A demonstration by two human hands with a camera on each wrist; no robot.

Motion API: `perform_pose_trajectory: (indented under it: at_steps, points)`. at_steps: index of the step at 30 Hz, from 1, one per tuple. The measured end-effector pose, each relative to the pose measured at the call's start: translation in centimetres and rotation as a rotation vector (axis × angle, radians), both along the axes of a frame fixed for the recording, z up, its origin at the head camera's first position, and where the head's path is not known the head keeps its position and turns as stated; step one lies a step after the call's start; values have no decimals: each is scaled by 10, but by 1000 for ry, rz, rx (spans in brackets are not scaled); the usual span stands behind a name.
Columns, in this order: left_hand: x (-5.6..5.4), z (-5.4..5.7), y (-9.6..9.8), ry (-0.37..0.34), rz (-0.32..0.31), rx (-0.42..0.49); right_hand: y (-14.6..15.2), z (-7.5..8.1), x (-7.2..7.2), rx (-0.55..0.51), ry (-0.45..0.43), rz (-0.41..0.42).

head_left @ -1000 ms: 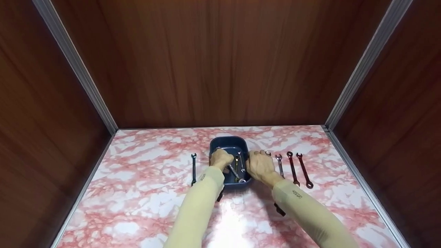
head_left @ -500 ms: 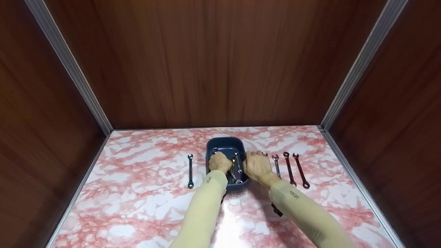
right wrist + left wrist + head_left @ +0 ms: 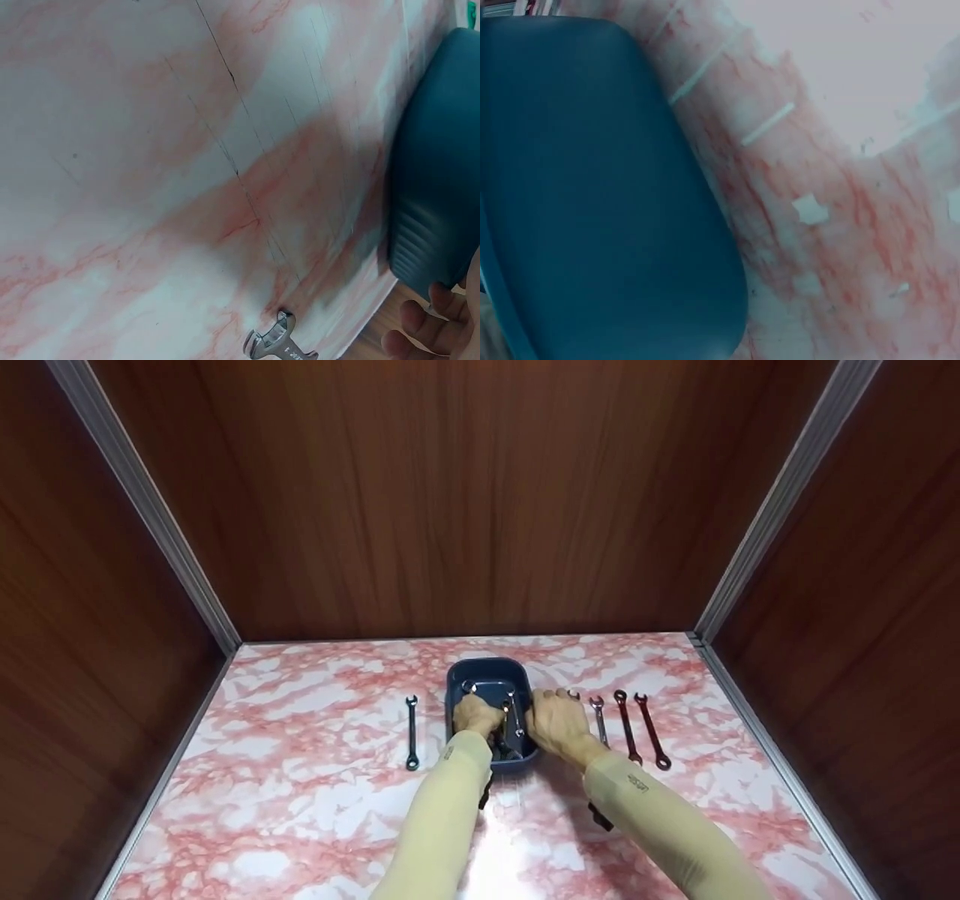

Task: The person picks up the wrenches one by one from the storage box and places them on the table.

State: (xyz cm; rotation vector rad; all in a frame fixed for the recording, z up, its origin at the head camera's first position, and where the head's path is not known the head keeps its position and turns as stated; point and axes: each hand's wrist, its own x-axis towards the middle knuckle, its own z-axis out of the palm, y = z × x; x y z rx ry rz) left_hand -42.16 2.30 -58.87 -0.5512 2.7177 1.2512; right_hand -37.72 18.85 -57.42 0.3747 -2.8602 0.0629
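Note:
A dark blue plastic bin point(image 3: 487, 666) with several wrenches inside stands mid-table. My left hand point(image 3: 476, 716) is down in its left half, fingers curled over a wrench point(image 3: 505, 727) that it mostly hides. Past the knuckles shows a ring end point(image 3: 469, 687). A silver wrench point(image 3: 516, 716) lies at the bin's right side. My right hand point(image 3: 556, 721) holds the bin's right wall; its thumb is hidden. In the right wrist view its curled fingers point(image 3: 424, 326) are beside the bin point(image 3: 439, 157). Only the bin's outer wall point(image 3: 615, 195) fills the left wrist view.
A dark wrench point(image 3: 412, 733) lies left of the bin. Right of my right hand lie a silver wrench point(image 3: 601, 720), a reddish wrench point(image 3: 627, 726) and another reddish wrench point(image 3: 652, 731). An open-ended wrench head point(image 3: 573, 695) peeks out behind that hand. Wood panels point(image 3: 480, 510) enclose the table.
The wrench under my left hand showed slanting toward the bin's near right corner; now its near end is lower and darker. The right hand stays at the bin. The head view has shifted slightly.

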Motion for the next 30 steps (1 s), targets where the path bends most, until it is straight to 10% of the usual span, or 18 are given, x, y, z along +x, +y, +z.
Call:
perform_pose_trajectory:
  at_steps: [5,16,22,30]
  points:
    - [-3,2,-2,-40,25,148,-1,-1,-1,-7,20,-4]
    - [-18,-1,-6,-104,-37,107,-1,0,-1,-33,0,-11]
    - [-25,-7,-11,-120,-80,294,-1,0,-2,-49,-23,-17]
    - [-10,16,-14,-122,-83,508,-1,0,0,-18,-31,-13]
